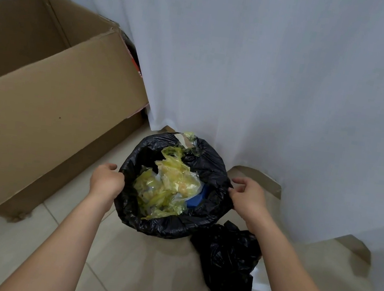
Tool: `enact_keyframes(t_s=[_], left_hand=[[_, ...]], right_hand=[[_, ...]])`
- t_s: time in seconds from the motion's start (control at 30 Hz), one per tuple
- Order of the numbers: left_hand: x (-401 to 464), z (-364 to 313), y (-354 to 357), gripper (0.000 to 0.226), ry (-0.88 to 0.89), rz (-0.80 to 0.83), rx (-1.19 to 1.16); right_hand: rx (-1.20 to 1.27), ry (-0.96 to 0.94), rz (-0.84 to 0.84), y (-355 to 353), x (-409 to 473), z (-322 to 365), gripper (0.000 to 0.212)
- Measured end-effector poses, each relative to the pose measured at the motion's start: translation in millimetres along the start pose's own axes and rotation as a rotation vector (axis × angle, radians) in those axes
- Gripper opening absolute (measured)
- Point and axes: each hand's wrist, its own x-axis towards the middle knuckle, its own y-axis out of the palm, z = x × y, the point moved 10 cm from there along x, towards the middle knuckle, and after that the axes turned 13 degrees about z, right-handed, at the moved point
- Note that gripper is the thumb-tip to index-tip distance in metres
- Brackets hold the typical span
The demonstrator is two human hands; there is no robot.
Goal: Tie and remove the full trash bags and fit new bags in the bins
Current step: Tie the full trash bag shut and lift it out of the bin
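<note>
Black plastic trash bag (pixel 209 173), stuffed with crumpled yellow plastic wrappers (pixel 167 186), lines a bin on the pale tiled floor (pixel 131 261). Left hand (pixel 106 180) and right hand (pixel 247 198) each grip its rim at opposite sides. Another crumpled black plastic bag (pixel 228 263) lies beside it, near a large brown cardboard box (pixel 49 109).

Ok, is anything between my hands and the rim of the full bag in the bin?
Nothing visible. The left hand and right hand are already at opposite sides of the full black bag. The loose black bag lies on the floor beside the bin, clear of both.
</note>
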Motion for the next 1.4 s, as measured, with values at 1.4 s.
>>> enact_keyframes(t_s=[1.4], left_hand=[[-26, 15, 12, 0.049, -0.083, 0.26, -0.136]], right_hand=[[-0.039, -0.063, 0.013, 13, -36, -7, 0.052]])
